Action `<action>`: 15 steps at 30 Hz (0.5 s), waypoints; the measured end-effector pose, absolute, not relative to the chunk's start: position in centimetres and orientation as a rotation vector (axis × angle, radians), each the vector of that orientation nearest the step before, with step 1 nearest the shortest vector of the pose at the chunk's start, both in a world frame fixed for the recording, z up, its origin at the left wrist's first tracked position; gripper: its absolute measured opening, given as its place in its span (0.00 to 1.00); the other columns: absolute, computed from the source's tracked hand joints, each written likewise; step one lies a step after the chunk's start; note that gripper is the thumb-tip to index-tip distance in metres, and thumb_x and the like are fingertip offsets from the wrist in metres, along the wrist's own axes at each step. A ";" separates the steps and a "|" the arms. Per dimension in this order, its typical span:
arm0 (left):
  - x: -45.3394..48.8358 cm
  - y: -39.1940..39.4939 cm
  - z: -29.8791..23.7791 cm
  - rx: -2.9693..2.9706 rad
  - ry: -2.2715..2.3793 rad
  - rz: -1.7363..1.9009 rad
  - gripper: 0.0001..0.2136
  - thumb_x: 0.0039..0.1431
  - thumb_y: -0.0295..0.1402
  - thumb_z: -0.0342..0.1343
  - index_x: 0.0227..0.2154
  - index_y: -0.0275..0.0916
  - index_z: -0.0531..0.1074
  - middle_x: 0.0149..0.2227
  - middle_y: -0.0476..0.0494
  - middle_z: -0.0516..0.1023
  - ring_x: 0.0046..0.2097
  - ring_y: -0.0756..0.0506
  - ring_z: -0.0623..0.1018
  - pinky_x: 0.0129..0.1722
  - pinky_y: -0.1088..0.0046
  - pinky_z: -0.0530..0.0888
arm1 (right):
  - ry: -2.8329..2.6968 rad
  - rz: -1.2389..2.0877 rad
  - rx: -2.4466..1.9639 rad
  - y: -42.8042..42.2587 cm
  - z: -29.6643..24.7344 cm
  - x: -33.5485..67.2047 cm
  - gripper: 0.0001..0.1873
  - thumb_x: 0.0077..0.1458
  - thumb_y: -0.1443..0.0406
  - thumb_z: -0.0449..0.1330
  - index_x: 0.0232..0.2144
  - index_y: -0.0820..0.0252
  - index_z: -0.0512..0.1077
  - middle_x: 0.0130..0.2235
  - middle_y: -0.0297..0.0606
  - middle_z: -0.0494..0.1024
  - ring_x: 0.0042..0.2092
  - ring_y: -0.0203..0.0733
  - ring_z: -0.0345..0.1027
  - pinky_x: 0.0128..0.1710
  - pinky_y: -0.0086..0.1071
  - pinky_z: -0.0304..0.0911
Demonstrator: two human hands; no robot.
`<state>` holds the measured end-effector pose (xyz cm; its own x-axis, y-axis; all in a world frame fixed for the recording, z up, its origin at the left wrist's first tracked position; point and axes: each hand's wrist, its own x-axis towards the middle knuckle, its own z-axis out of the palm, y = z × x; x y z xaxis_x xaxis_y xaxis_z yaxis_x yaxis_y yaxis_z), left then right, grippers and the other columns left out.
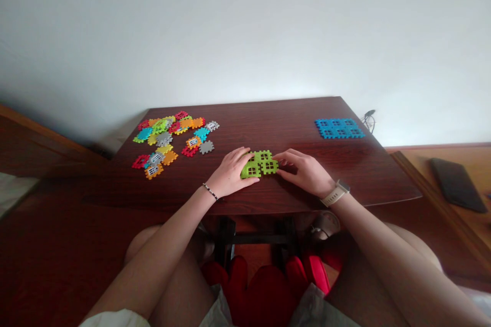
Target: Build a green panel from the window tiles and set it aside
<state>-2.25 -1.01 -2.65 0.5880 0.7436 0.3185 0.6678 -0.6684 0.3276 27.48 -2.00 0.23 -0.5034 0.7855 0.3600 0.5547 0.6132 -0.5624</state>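
Observation:
Several green interlocking window tiles (pixel 269 166) lie together in a small panel near the front edge of the table. My left hand (pixel 231 169) is closed around the panel's left side, fingers over the far edge and thumb along the near edge, covering part of the tiles. At the right edge, the thumb and fingertips of my right hand (pixel 301 169) pinch the panel. Whether every tile is fully locked to its neighbour, I cannot tell.
A joined blue panel of window tiles (pixel 339 129) lies at the back right of the dark wooden table (pixel 253 125). Loose mixed-colour tiles (pixel 164 138) are scattered at the left. A white wall (pixel 245 30) stands behind, and a black cable (pixel 369 114) hangs beyond the right edge.

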 end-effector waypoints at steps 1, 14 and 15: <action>-2.2 -1.0 -2.6 2.635 1.200 0.651 0.33 0.67 0.50 0.66 0.68 0.40 0.67 0.71 0.29 0.68 0.73 0.31 0.68 0.74 0.44 0.66 | -2.260 0.494 -1.045 -2.0 0.2 27.6 0.13 0.67 0.64 0.65 0.53 0.52 0.79 0.47 0.41 0.83 0.42 0.46 0.81 0.45 0.39 0.77; -2.1 -1.2 -2.8 2.637 1.237 0.644 0.31 0.68 0.49 0.65 0.66 0.39 0.68 0.71 0.30 0.69 0.73 0.30 0.68 0.74 0.44 0.66 | -2.300 0.477 -1.008 -1.9 -0.3 27.5 0.11 0.68 0.64 0.65 0.52 0.52 0.81 0.51 0.42 0.83 0.48 0.49 0.82 0.53 0.42 0.77; -2.1 -1.1 -2.8 2.638 1.236 0.645 0.31 0.68 0.49 0.65 0.66 0.39 0.68 0.71 0.30 0.69 0.73 0.30 0.68 0.74 0.44 0.66 | -2.299 0.475 -1.006 -1.9 -0.3 27.5 0.11 0.69 0.64 0.65 0.52 0.52 0.81 0.51 0.42 0.83 0.48 0.49 0.82 0.53 0.42 0.77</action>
